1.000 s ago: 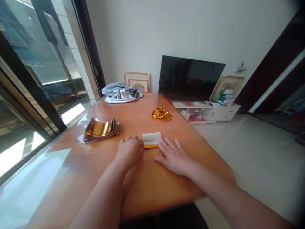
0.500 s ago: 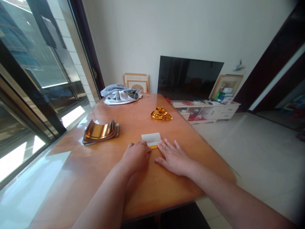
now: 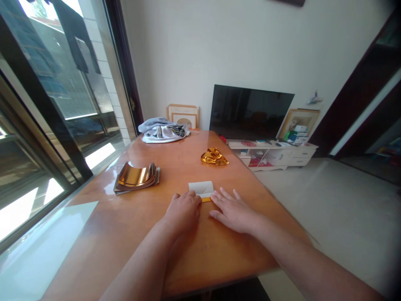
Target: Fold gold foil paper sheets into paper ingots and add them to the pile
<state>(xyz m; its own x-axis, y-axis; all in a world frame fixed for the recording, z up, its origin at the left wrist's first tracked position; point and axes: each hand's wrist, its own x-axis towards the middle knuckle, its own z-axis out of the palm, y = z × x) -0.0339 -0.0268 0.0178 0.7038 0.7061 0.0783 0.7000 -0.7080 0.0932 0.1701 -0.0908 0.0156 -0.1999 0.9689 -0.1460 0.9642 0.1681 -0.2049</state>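
A small sheet of gold foil paper (image 3: pixel 201 187) lies on the table with its pale side up. Its near edge is folded over into a narrow gold strip. At the sheet's left end is my left hand (image 3: pixel 183 210), its fingers curled and pressed together on the fold; the fingertips are partly hidden. My right hand (image 3: pixel 232 212) rests palm down with fingers spread, the fingertips touching the right end of the strip. A curved stack of gold foil sheets (image 3: pixel 136 175) lies to the left, and crumpled gold foil (image 3: pixel 214 156) lies beyond the paper.
The glossy wooden table (image 3: pixel 188 163) has its right edge beyond my right hand. A bundle of grey cloth (image 3: pixel 163 130) sits at the far end. A pale sheet (image 3: pixel 46 246) covers the left near part. A television (image 3: pixel 250 113) and low white cabinet (image 3: pixel 272 158) stand beyond.
The view has tilted up slightly, so everything appears a little lower and to the right. Both hands keep nearly the same place on the folded paper.
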